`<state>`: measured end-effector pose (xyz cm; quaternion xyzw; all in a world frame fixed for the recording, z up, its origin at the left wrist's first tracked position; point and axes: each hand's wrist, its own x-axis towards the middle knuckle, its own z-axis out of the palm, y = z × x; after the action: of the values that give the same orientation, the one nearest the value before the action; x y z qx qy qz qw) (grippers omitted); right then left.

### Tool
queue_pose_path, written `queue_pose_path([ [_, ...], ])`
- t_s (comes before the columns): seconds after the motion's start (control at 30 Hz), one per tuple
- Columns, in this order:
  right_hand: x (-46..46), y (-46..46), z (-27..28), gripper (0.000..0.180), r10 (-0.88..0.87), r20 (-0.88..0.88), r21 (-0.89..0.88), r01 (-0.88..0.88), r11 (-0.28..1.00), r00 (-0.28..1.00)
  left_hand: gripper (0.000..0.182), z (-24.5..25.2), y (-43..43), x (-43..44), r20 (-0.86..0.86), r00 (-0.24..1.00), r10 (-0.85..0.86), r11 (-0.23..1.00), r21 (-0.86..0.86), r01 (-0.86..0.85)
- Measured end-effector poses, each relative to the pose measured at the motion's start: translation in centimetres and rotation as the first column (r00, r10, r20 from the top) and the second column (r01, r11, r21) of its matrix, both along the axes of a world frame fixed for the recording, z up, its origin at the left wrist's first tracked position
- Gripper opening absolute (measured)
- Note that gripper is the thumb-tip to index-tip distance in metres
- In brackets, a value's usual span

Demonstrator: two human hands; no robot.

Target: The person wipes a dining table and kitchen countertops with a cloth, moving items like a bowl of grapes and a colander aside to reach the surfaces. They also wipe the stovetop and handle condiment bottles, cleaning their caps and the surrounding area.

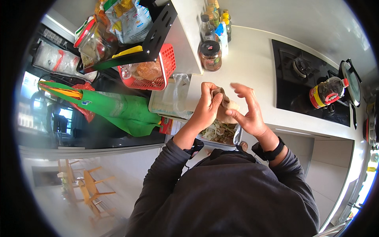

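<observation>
Before my chest, a crumpled brown and beige cloth [226, 109] hangs from my left hand [207, 103], its dark upper part pinched between thumb and fingers. My right hand [248, 111] is at the cloth's right side, fingers spread and slightly blurred; the thumb lies at the cloth's edge, and whether it touches is unclear. Below both hands is a bin [238, 136] with a plastic liner, holding vegetable scraps [217, 132] such as pale and green leaves.
Left are a red plastic basket [170, 66], a black metal rack [157, 35] and a green bag [130, 108]. Jars and bottles [210, 56] line the counter [245, 65] by the wall. A gas hob [308, 86] on the right bears a sauce bottle [327, 92].
</observation>
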<state>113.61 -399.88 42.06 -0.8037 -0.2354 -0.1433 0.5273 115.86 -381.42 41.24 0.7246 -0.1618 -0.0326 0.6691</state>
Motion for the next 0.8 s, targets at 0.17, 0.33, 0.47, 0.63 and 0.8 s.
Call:
queue_pose_path([
  [0.17,-0.4,2.9,-5.5,0.072,0.186,-0.540,0.208,-0.083,0.975,0.821,0.023,0.7,-0.9,-1.1,0.006,0.993,-0.116,0.966,-0.233,0.115],
  [0.33,1.2,-1.3,-6.7,0.026,0.259,-0.629,0.379,-0.002,0.926,0.733,0.020,-0.7,2.2,-0.5,0.009,1.000,-0.004,0.942,-0.337,0.007],
  [0.47,1.8,-2.8,-4.6,0.042,0.225,-0.481,0.371,-0.037,0.928,0.847,0.028,-4.3,4.1,-1.1,0.007,1.000,0.001,0.992,0.124,-0.002],
  [0.63,1.1,0.1,-2.7,0.056,0.410,-0.584,0.414,-0.177,0.893,0.701,0.068,-5.9,2.3,-2.8,0.027,0.999,-0.045,0.975,0.217,0.038],
  [0.8,0.4,3.7,-2.8,0.044,0.462,-0.557,0.700,0.092,0.708,0.690,0.096,-5.2,0.6,-3.4,-0.222,0.951,-0.214,0.975,-0.106,0.194],
])
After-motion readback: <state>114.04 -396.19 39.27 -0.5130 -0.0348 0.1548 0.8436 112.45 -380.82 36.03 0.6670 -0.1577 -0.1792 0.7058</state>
